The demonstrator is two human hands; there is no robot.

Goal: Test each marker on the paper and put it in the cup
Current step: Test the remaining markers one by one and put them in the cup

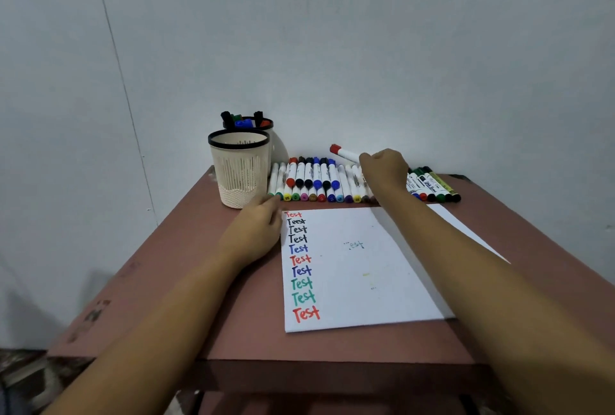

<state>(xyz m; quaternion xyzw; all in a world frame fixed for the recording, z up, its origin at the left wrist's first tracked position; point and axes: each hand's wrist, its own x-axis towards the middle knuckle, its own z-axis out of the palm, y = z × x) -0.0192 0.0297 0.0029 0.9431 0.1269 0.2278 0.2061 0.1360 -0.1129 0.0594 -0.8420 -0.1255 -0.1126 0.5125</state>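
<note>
Right hand (382,170) grips a red-capped white marker (346,154), cap pointing ten o'clock — the white paper sheet (352,268) lies at six o'clock from it. Left hand (261,226) rests relaxed, open, at the sheet's nine-o'clock edge.

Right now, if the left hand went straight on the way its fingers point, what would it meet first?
Probably the near ends of the leftmost markers, just ahead of the left hand. The cup stands close left of that line; depth is unclear, so it could brush that instead.
</note>
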